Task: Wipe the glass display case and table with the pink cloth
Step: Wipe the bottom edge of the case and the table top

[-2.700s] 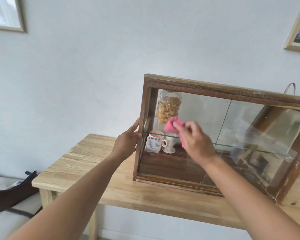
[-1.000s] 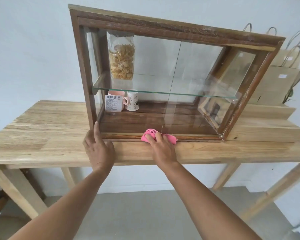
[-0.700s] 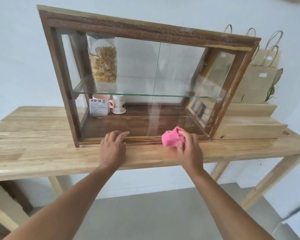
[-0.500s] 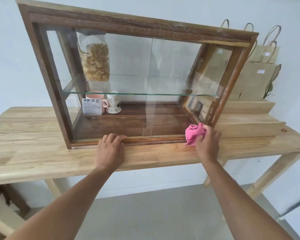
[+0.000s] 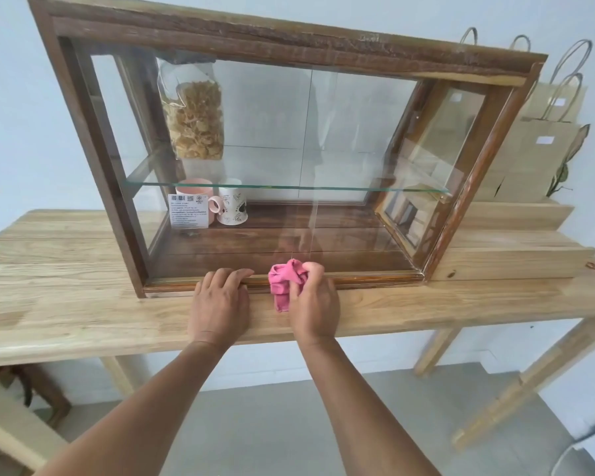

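Left hand (image 5: 220, 304) flat; right hand (image 5: 315, 304) fingers (image 5: 311, 269) clenched.

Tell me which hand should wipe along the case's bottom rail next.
Right. The right hand already grips the pink cloth at the bottom rail; the left hand lies flat, empty, bracing the display case.

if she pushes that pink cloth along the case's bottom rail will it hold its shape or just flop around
The pink cloth is bunched in the right hand with a tail hanging loose, so it is probably limp and will drag and fold. It looks light. Against the wooden rail it should likely slide easily.
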The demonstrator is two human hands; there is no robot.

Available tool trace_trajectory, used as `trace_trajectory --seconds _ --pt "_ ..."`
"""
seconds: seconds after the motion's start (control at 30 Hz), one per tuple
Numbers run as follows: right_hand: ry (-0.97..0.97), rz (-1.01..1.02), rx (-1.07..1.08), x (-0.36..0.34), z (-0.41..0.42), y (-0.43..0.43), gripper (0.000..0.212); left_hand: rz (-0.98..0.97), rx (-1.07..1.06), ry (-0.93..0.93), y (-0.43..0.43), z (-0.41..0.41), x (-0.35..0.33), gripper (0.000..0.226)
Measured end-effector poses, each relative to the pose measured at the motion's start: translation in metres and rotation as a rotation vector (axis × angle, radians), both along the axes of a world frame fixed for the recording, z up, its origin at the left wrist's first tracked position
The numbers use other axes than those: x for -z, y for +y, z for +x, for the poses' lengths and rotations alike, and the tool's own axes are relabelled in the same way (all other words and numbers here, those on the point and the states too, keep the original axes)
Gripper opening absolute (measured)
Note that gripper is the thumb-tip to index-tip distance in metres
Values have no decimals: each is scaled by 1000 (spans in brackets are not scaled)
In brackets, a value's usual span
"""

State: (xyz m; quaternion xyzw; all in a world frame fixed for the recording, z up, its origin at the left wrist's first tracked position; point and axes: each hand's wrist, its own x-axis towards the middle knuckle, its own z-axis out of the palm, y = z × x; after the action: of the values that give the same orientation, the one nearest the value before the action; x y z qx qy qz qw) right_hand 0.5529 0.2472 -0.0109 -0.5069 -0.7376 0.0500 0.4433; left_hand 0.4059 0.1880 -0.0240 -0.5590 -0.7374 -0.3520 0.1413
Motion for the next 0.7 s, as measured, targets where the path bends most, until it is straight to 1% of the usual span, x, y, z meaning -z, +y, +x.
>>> trace_trajectory --seconds 0.07,0.13,0.17,0.2,0.27,0.3,0.37,0.43,0.5,0.57,0.6,0.7 --pt "-98 80 -51 -2 -4 0 20 -3 6 -24 -1 0 -1 37" --pt "-211 88 -119 -5 -2 3 13 -3 14 -36 -2 0 -2 38" --pt "-234 27 -172 -8 0 5 15 -6 18 -42 -3 0 -2 38" --pt "-215 -56 -230 -11 4 7 18 -10 23 -52 -3 0 -3 39" --pt "-119 -162 -323 -20 15 8 19 -17 32 -68 -4 0 -4 41" --pt "-51 -135 -338 -27 21 8 19 -20 29 -68 -4 0 -5 41" --pt "93 28 -293 -45 36 9 18 -20 20 -63 -4 0 -4 38" --pt "145 208 -223 -67 47 17 22 -28 18 -60 -3 0 -3 37" --pt "124 356 -196 -89 50 28 26 -34 16 -61 -3 0 -2 37" --pt "38 473 -192 -103 47 37 21 -28 15 -64 -4 -1 -1 38" --pt "-18 506 -195 -104 44 40 19 -24 15 -64 -4 -1 -1 39" --pt "-131 490 -225 -90 38 43 31 -22 16 -63 -4 -1 -1 39"
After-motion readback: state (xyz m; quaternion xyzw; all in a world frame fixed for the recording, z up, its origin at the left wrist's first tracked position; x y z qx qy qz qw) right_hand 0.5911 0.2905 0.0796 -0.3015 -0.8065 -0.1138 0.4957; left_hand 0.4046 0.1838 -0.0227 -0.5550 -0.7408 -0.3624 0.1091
